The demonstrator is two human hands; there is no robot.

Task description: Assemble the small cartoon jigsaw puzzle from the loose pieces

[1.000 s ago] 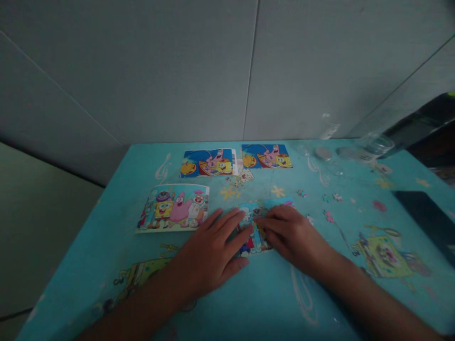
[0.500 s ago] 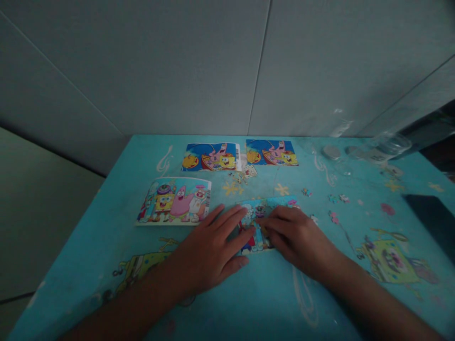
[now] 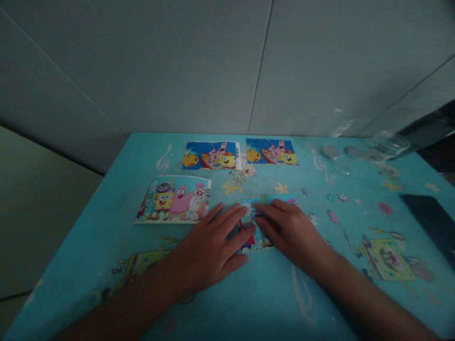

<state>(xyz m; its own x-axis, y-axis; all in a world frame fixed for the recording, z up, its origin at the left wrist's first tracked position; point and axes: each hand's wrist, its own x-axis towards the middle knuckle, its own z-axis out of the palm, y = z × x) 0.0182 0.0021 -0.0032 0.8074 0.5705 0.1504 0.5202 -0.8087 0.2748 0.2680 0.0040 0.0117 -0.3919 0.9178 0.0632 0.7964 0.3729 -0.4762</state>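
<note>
A small, partly assembled cartoon jigsaw puzzle [image 3: 258,242] lies on the blue table in front of me, much of it covered by my hands. My left hand [image 3: 213,251] rests flat at its left side, fingers spread, the tips touching its left part. Over the puzzle's right half is my right hand [image 3: 287,225]; its bent fingers reach left onto the upper middle, fingertips apart, and no piece shows between them. Left of the puzzle lies a picture card [image 3: 174,199] with the same cartoon figures. Loose puzzle pieces [image 3: 332,216] are scattered to the right.
At the back lie a blue-background picture card [image 3: 211,155] and a similar picture [image 3: 272,152]. A round lid [image 3: 331,151] and a clear plastic jar [image 3: 387,147] are at the back right. A dark flat object [image 3: 428,220] lies near the right edge. A grey wall [image 3: 192,71] borders the table.
My right fingers have shifted slightly up on the puzzle and opened from a pinch, the index finger now stretched further up. My left hand has stayed in place.
</note>
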